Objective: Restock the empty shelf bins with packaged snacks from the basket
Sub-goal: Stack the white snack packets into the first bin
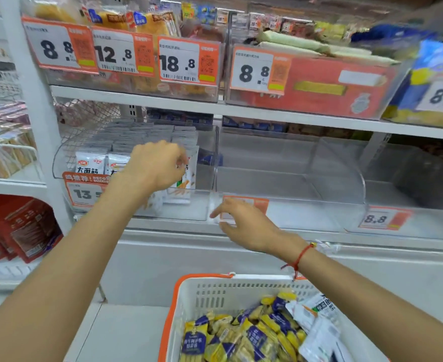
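Basket (186, 304) of snacks (231, 335) sits low, packs going into the left bin (204, 205).
Left hand (155, 165) pinches a white pack (186, 178) there; right hand (244, 223) hovers loose, holding nothing. Stand it upright, flush, then start the empty middle bin (306, 176).

White metal shelving (241, 108) with orange price tags (189, 60) fills the evenly lit shop aisle
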